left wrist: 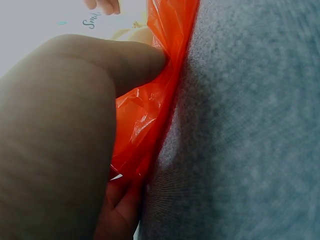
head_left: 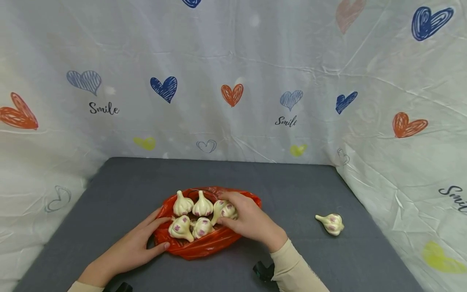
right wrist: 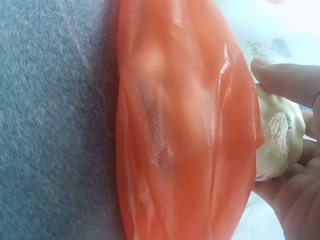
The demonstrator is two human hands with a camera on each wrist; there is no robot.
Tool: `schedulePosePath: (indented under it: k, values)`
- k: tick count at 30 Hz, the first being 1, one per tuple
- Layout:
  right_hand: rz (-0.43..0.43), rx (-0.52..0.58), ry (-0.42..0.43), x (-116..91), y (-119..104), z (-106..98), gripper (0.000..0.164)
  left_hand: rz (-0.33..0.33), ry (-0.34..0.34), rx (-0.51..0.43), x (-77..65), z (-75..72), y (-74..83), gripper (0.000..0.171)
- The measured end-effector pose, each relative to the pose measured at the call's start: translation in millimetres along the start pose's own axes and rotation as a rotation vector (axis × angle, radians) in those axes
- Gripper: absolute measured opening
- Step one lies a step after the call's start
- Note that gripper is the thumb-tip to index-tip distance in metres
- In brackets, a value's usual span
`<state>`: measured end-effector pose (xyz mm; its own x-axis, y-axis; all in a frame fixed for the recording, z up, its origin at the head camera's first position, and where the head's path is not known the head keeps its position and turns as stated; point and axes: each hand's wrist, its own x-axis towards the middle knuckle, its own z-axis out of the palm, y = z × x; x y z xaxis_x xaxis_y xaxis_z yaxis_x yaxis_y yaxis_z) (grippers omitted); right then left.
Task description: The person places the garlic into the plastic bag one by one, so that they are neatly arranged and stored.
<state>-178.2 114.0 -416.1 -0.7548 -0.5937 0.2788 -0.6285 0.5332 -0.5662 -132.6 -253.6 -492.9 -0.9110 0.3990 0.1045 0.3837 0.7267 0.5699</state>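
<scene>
A red plastic bag [head_left: 198,252] lies on the dark table with its mouth rolled wide and several white garlic bulbs [head_left: 181,227] inside. My left hand [head_left: 133,247] holds the bag's left side, thumb at the front and fingers farther back. In the left wrist view the thumb [left wrist: 135,62] presses the red plastic. At the bag's right side, my right hand [head_left: 251,219] grips a purple-marked garlic bulb [head_left: 229,211] between thumb and fingers. That bulb's root end [right wrist: 279,132] shows above the rim in the right wrist view. Some fingertips are hidden.
One loose garlic bulb [head_left: 331,224] lies on the table [head_left: 292,190], well to the right of the bag. A pale curtain printed with hearts [head_left: 232,95] hangs behind and along both sides. Black wrist devices [head_left: 263,271] show near the sleeves.
</scene>
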Motion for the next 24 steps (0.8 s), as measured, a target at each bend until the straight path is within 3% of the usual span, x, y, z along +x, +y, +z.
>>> schedulePosePath:
  k: [24]
  values:
    - [-0.038,-0.019,-0.047,-0.3,-2.2,13.8,0.050,0.010,-0.015,0.006,0.6,-1.2,-0.5,0.075]
